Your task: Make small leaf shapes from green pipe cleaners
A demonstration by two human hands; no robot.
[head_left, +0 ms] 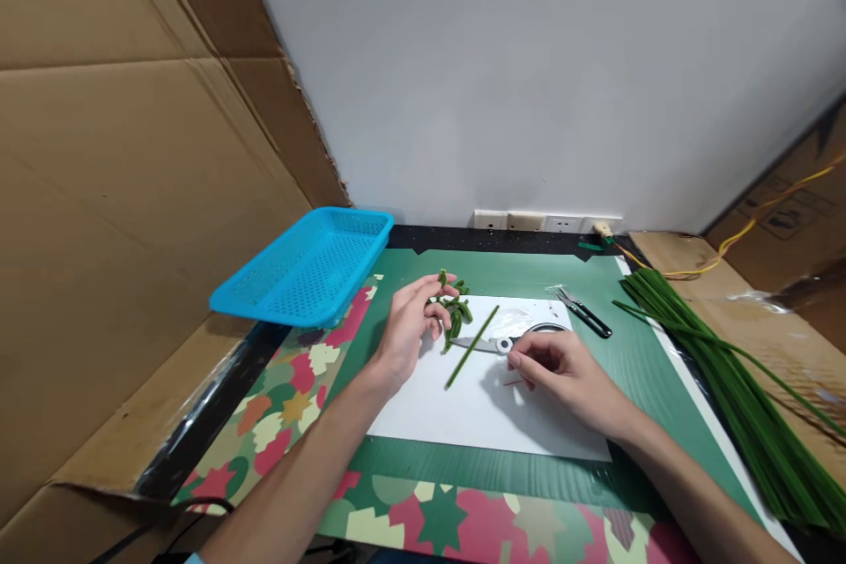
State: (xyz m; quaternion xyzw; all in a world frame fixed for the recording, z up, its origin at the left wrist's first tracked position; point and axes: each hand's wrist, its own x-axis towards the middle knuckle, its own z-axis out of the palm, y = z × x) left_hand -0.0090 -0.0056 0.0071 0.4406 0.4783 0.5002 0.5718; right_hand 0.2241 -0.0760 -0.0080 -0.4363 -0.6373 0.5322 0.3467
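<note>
My left hand [415, 322] is closed in a loose pinch, with a small bent piece of green pipe cleaner [442, 277] at its fingertips. Just beneath those fingers lies a small pile of curled green pipe cleaner pieces [456, 317]. A straight cut length of green pipe cleaner [471, 347] rests slantwise across the blade of the scissors [486, 344] on the white paper [449, 414]. My right hand [561, 370] hovers by the scissors' black handle, thumb and fingers pinched together; whatever they hold, if anything, is too small to make out.
A blue perforated basket [300, 313] stands at the left beside a cardboard wall [132, 194]. Small black thread snips [585, 315] lie behind my right hand. Long green pipe cleaners [727, 397] are bundled along the right edge. Sockets [529, 221] and a yellow cable [733, 238] are at the back.
</note>
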